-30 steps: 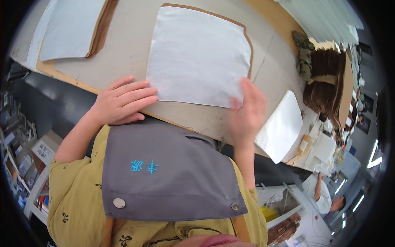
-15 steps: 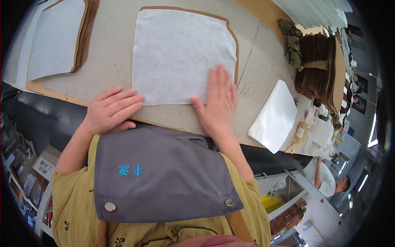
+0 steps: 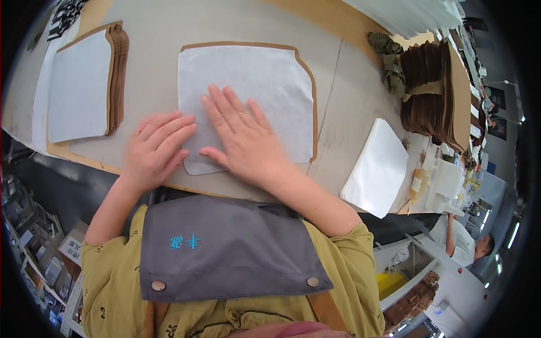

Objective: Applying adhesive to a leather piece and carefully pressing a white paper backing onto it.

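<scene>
A white sheet (image 3: 259, 67) lies centred on the table over a slightly larger brown piece (image 3: 313, 124), whose edge shows along the back and right. My right hand (image 3: 234, 129) is spread flat on the sheet's left part, thumb apart, holding nothing. Beside the sheet's left edge, my left hand (image 3: 158, 143) rests with fingers slightly bent and thumb apart, gripping nothing. Further left is a stack of brown pieces (image 3: 117, 79) topped by a white sheet (image 3: 79, 84). A pile of white sheets (image 3: 375, 163) lies to the right.
Dark brown stacks (image 3: 428, 112) and olive cloth (image 3: 386, 62) sit at the table's (image 3: 152, 34) right, near a bottle (image 3: 418, 183). White material (image 3: 417, 14) covers the back right. Another person (image 3: 462, 242) is at the far right, beyond a shelving unit (image 3: 406, 270).
My right hand has moved leftward from the sheet's right edge onto its left part, now spread flat. The view has shifted, and the sheet sits slightly turned. My left hand remains at the left edge.
</scene>
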Available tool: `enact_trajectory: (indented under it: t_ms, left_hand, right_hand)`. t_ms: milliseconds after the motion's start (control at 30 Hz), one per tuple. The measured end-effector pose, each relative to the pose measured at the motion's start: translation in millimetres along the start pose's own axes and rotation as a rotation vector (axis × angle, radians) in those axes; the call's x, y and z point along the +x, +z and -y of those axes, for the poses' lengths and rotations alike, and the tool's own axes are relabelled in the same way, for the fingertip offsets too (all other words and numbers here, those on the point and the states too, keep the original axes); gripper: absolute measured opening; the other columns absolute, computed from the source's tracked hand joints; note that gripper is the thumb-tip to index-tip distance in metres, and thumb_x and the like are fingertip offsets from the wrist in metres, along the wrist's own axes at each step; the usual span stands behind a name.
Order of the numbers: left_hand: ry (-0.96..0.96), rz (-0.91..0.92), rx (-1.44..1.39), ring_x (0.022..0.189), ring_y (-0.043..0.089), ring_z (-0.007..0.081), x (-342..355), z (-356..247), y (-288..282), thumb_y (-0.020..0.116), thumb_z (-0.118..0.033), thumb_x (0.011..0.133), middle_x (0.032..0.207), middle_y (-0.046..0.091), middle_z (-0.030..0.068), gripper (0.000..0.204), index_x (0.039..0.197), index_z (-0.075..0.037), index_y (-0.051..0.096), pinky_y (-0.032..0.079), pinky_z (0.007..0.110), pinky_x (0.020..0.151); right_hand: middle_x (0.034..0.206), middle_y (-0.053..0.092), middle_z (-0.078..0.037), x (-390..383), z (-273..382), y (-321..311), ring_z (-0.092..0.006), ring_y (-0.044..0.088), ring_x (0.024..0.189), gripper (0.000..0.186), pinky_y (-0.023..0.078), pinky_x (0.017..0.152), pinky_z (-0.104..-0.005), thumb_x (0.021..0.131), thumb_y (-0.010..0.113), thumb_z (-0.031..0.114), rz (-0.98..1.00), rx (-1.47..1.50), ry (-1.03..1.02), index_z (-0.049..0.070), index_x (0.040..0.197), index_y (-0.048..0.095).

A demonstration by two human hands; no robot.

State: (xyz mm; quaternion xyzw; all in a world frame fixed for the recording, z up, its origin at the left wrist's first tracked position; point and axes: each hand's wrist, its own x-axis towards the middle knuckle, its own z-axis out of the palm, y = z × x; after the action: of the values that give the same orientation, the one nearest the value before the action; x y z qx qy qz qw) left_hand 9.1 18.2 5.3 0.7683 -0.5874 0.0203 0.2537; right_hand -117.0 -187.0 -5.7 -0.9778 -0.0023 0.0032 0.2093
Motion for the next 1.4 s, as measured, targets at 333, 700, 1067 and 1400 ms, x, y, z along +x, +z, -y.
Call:
enact_trajectory:
  t_ms: [333, 700, 1067, 1400]
  left_hand:
    - [-0.01, 0.055, 0.051, 0.118, 0.064, 0.0222, 0.4, 6.0, 7.4, 0.074, -0.013, 0.084, 0.124, 0.07, 0.0036, 0.032, 0.115, -0.009, 0.071, 0.046, 0.042, 0.101]
    - [-0.019, 0.055, 0.014, 0.114, 0.066, 0.0242, 9.8, 11.3, 8.8, 0.076, -0.008, 0.081, 0.122, 0.071, 0.0035, 0.032, 0.112, -0.01, 0.073, 0.047, 0.041, 0.097]
    - [0.256, -0.059, 0.015, 0.1, 0.066, 0.0223, 138.6, 2.0, 3.6, 0.078, -0.007, 0.077, 0.098, 0.068, 0.0004, 0.028, 0.104, -0.013, 0.073, 0.048, 0.037, 0.083]
    - [0.468, 0.26, -0.051, 0.1, 0.062, 0.0201, 250.8, 1.1, 85.2, 0.076, -0.012, 0.083, 0.092, 0.066, -0.0003, 0.011, 0.088, -0.013, 0.067, 0.046, 0.037, 0.086]
  right_hand:
    - [0.171, 0.024, -0.005, 2.2, -29.0, -4.6, -0.0218, 0.022, 0.158, 0.089, 0.019, 0.126, -0.0469, 0.095, 0.059, 0.059, 0.028, -0.011, 0.042, 0.012, 0.163, 0.028]
    - [0.172, 0.018, -0.008, -26.5, -54.1, -23.5, -0.0254, 0.018, 0.159, 0.09, 0.009, 0.125, -0.056, 0.097, 0.056, 0.061, -0.026, -0.102, 0.472, 0.013, 0.165, 0.022]
    - [0.115, 0.066, -0.002, -41.8, -110.7, -60.1, -0.0247, 0.06, 0.113, 0.024, 0.037, 0.1, -0.0441, 0.093, 0.069, 0.017, -0.472, -0.01, 0.498, 0.015, 0.116, 0.074]
    - [0.106, 0.065, 0.001, -33.2, -117.1, -49.9, -0.0211, 0.062, 0.105, 0.028, 0.04, 0.098, -0.0415, 0.084, 0.072, 0.009, -0.517, -0.028, 0.464, 0.022, 0.108, 0.078]
